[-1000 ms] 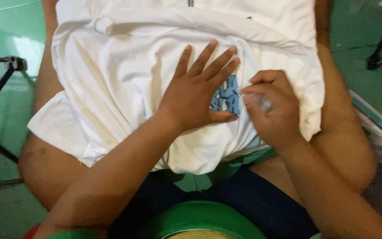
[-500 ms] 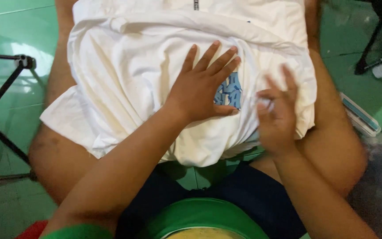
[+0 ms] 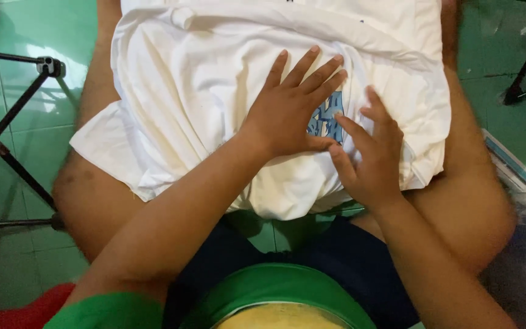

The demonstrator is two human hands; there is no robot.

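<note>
Person is sitting with a white shirt (image 3: 214, 103) lying folded across both bare thighs, over a green tiled floor (image 3: 7, 30). Left hand (image 3: 290, 109) is pressing flat on the cloth, fingers spread, palm down, gripping nothing. Right hand (image 3: 369, 158) is resting just beside it, fingers loosely extended and touching the fabric next to a blue print (image 3: 327, 119), not clenched, nothing pinched that I can see. The print is showing between the two hands. Black tripod legs (image 3: 13, 122) are standing at the left, a flat pale box (image 3: 509, 161) is lying on the floor at the right. Risk as I judge it: the shirt is only sitting on the lap, lower edge hanging between the knees, so any push sideways could be bunching the fold or sliding it off onto the floor
</note>
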